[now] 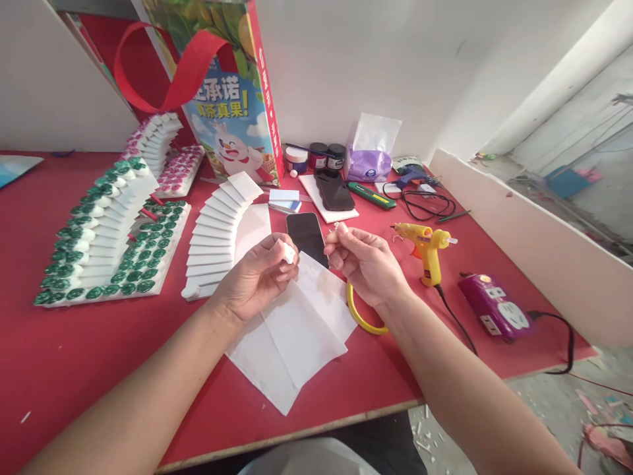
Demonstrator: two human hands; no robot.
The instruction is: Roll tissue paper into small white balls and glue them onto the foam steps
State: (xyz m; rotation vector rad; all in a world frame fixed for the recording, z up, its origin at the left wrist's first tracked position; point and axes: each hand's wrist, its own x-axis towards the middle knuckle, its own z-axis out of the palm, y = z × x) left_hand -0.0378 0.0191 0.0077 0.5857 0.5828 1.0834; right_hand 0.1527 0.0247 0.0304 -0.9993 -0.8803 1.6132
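At centre, a piece sits in the left hand. On the bench, paper sheets lie lower centre, stepped strips left, a glue gun right; a bag stands behind the strips, upper left.

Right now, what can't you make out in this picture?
All in the head view:
White piece: full shape, partly covered by the left hand.
White bit at the right hand: too small to identify.
Yellow ring: partly hidden by the right hand and wrist.
Blue-and-white sheet: cut off by the left edge.
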